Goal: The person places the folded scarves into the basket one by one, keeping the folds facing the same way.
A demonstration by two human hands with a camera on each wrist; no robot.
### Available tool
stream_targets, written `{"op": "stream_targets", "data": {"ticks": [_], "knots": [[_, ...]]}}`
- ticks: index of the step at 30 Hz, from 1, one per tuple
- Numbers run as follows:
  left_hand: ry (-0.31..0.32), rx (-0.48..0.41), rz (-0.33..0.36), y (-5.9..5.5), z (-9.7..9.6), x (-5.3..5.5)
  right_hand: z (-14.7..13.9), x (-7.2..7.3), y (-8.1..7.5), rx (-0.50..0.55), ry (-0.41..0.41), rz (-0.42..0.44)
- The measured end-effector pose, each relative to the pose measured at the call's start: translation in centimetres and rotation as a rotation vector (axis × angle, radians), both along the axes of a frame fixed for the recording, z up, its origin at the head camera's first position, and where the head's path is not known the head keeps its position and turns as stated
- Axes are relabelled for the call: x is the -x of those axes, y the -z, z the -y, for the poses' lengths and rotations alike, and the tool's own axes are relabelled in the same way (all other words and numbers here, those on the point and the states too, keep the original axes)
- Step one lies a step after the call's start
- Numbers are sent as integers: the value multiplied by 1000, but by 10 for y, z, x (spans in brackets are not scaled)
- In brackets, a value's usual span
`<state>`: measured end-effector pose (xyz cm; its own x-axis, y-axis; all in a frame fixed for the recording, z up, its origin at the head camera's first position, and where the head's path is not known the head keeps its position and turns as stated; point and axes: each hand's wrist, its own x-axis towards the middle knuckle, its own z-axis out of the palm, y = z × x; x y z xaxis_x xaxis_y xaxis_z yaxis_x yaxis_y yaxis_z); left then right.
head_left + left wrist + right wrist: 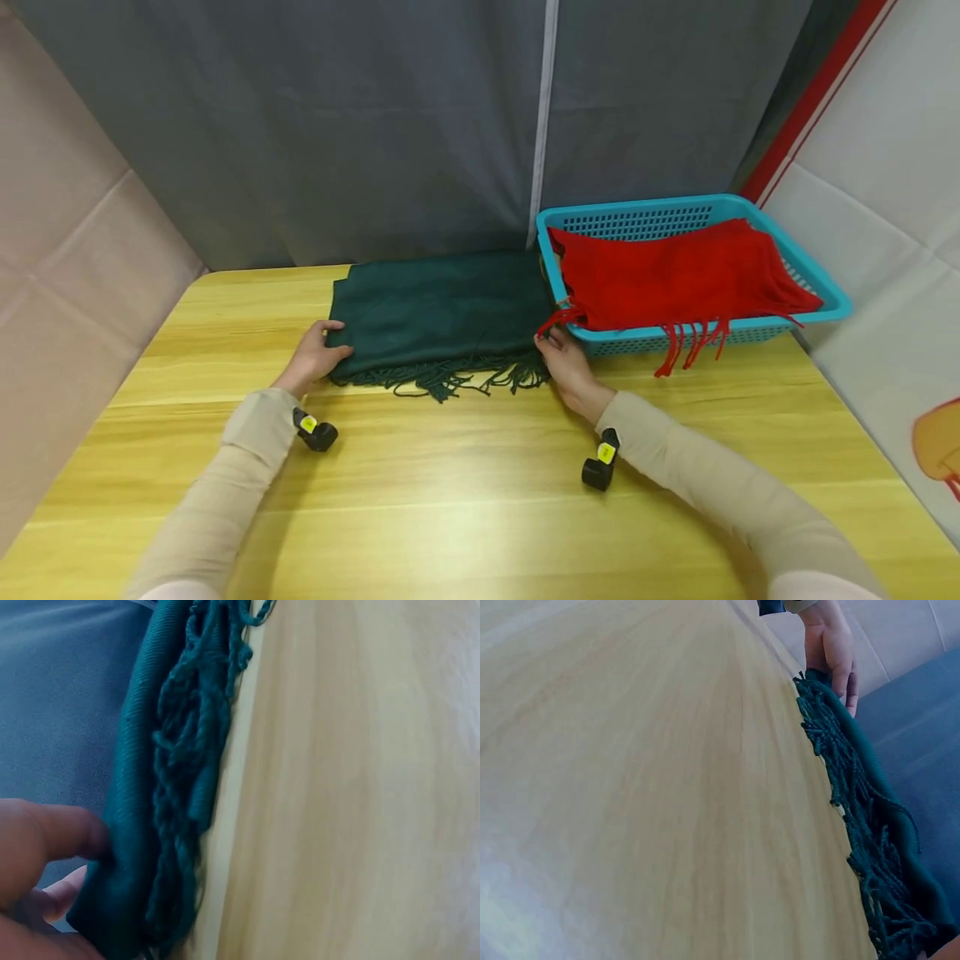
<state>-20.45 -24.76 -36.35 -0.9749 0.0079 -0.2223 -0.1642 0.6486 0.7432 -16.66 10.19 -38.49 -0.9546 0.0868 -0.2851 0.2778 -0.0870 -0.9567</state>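
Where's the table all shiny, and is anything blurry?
Head view: pale glare on the table in front of the green cloth, shadow beside the left sleeve; right wrist view: glare at lower left; left wrist view: left hand looks soft.

At the lower left, my left hand (30, 840) grips the bottom end of a green cloth (135, 787), one fingertip pressed against its finely ribbed, rounded edge. The cloth runs upward with a slight lean to the right, its twisted, knotted fringe (184, 750) bunched along its right side. Beyond that I see the pale, wood-grained surface (337, 787), while grey-blue fabric (60, 712) fills the upper left.
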Motion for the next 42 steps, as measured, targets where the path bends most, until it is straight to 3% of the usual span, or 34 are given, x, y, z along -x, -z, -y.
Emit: {"op": "stream_targets", "data": {"ticks": [7,18,23,33,42], "knots": [[-15,-29,5,1,-3,0,6,2,2,-44,30,33],[3,10,-12,-1,-2,-1,9,13,6,-121,26,7],[32,28,6,0,0,-6,6,12,7,-173,-50,24],[125,99,4,0,12,-17,-10,-3,6,-358,-212,-36],[163,120,36,-2,19,-36,-17,-18,7,-375,-309,-57]]}}
